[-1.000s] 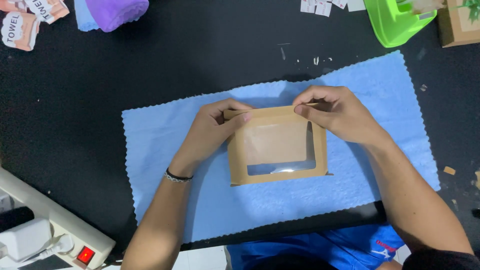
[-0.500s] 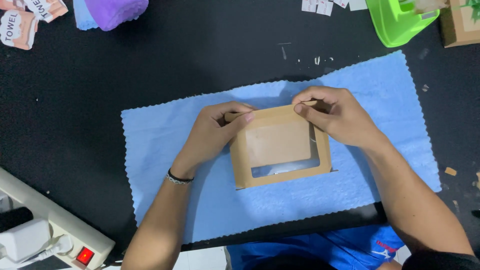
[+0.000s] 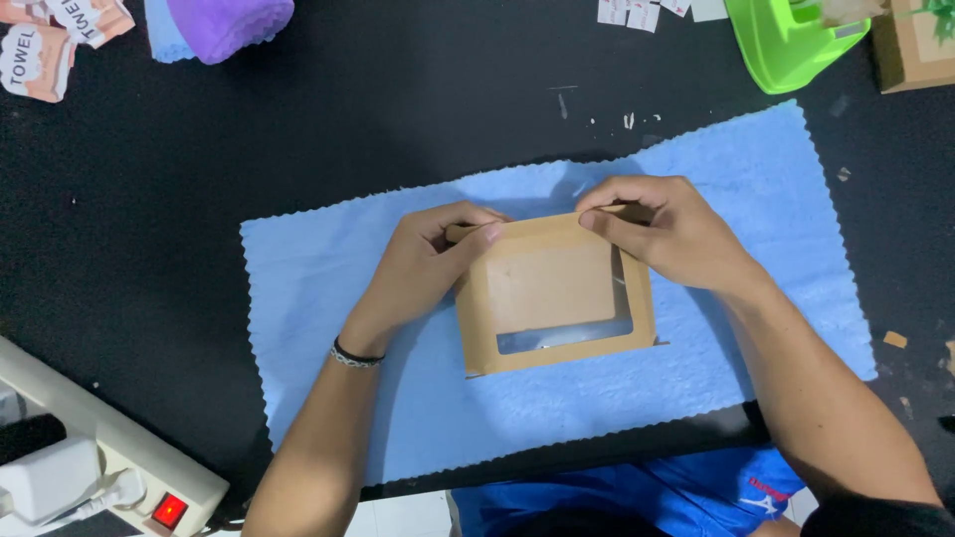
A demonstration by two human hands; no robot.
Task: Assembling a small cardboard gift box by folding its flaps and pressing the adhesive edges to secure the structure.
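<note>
A small brown cardboard box (image 3: 557, 298) with a clear window in its front lies on a blue cloth (image 3: 328, 288) spread over the black table. My left hand (image 3: 423, 264) grips the box's upper left corner, thumb pressed along its top edge. At the upper right corner, my right hand (image 3: 667, 234) pinches the top edge between thumb and fingers. A dark band is around my left wrist.
A white power strip with a red switch (image 3: 129, 472) sits at the lower left. A purple rolled cloth (image 3: 229, 25) and paper labels lie at the top left. A green container (image 3: 786, 40) and a brown box (image 3: 915, 45) stand at the top right.
The box has shifted slightly under my fingers; both hands keep the same hold on its top edge.
</note>
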